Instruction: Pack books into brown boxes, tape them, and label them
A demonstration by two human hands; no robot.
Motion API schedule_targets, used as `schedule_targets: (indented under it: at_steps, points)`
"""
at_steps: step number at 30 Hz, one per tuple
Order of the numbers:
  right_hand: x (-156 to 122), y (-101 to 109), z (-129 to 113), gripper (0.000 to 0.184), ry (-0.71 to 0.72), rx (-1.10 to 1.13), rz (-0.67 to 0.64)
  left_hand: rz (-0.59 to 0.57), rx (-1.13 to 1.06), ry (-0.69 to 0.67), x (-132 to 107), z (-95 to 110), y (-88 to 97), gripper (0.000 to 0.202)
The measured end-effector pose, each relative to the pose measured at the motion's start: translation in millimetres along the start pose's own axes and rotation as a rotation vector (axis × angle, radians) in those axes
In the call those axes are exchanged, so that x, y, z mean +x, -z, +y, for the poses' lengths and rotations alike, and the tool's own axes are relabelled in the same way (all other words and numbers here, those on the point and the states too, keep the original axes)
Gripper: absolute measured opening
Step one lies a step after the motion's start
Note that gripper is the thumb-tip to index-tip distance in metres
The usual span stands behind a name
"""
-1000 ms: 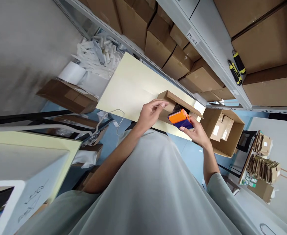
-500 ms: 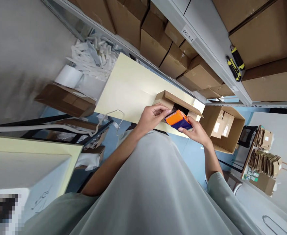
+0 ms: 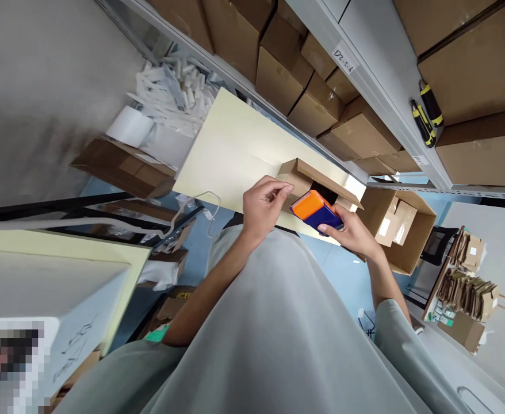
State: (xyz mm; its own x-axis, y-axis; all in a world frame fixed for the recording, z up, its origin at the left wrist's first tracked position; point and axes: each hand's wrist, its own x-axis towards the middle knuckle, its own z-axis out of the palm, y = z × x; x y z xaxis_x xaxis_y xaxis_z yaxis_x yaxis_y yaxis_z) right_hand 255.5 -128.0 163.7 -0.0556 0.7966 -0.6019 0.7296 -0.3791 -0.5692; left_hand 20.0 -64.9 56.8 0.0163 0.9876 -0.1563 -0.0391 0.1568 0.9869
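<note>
My right hand (image 3: 356, 233) grips a small orange and dark-blue box (image 3: 315, 210) by its blue end, thumb on top. The box is tilted, its orange end toward my left hand. My left hand (image 3: 261, 210) is just left of it, apart from it, with thumb and index finger pinched together; whatever may be between those fingertips is too small to make out. Right behind the small box, an open cardboard box (image 3: 290, 177) with a raised flap and a dark inside stands on the pale yellow tabletop (image 3: 235, 144).
A larger open carton (image 3: 414, 233) with packets inside stands at the right. Shelves (image 3: 375, 95) of brown boxes run along the back, two yellow-black cutters (image 3: 427, 118) on one. White scraps (image 3: 170, 95) and a white roll (image 3: 129, 126) lie at the left. A cable (image 3: 175, 221) hangs nearby.
My left hand has drawn back to the left, away from the orange and dark-blue box. My right hand still holds the box. The whole view has shifted slightly.
</note>
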Motion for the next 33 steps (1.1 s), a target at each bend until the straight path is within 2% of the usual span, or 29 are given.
schedule_targets:
  at_steps: [3, 6, 10, 14, 18, 24, 29, 33]
  points:
    - [-8.2, 21.7, 3.2, 0.051, -0.013, -0.043, -0.049, 0.144, -0.036, 0.041, 13.2, -6.3, 16.1, 0.035]
    - [-10.8, 55.8, 1.6, 0.052, -0.015, -0.097, -0.108, 0.136, -0.154, 0.157, 15.2, -16.4, 18.2, 0.042]
    - [4.8, 102.4, -9.5, 0.056, -0.039, -0.242, -0.155, 0.064, -0.375, 0.399, -2.0, -33.9, -6.2, 0.051]
    - [34.7, 124.2, -9.9, 0.059, -0.078, -0.194, -0.263, 0.073, -0.443, 0.490, -8.6, -52.9, -26.6, 0.051]
    - [59.9, 117.0, 8.4, 0.063, -0.152, -0.057, -0.349, 0.109, -0.475, 0.524, 2.2, -69.0, -30.3, 0.050]
    - [75.3, 86.1, 41.4, 0.062, -0.203, 0.095, -0.410, 0.143, -0.486, 0.568, 10.4, -80.1, -26.3, 0.050]
    - [85.8, 61.0, 73.6, 0.060, -0.184, 0.195, -0.418, 0.127, -0.411, 0.561, 12.1, -85.6, -20.6, 0.049]
    - [86.7, 51.7, 87.6, 0.055, -0.122, 0.183, -0.409, 0.145, -0.298, 0.508, 16.0, -97.4, -17.1, 0.047]
